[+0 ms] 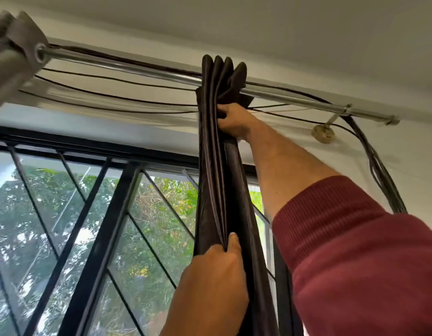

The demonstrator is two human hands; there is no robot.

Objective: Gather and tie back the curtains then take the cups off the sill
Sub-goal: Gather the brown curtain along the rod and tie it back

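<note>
The window [93,226] fills the lower left of the frame: glass behind a black metal grille of uprights and diagonals, with green foliage outside. Above it a polished chrome curtain rod [137,69] runs from upper left to right of centre, carried on a wall bracket [324,132] at the right, with several thin dark cables [113,95] sagging beneath it.

The dark curtain [219,166] hangs at the centre, already bunched into tight vertical pleats; the cloth is brown-black with a faint satin sheen, and its top folds stand above the rod in rounded peaks. A second, grey curtain [14,49] with a metal eyelet sits pushed together at the upper left. So the gathering looks largely done, but no tie-back is visible, and neither the sill nor the cups are in view; tying and clearing the cups seem still ahead.

The right hand [234,122], on an arm in a ribbed red sleeve [360,251], clenches the pleats just below the rod, fingers wrapped into the folds. The left hand [217,275], lower centre, closes around the bundle, thumb pressed along a fold.
</note>
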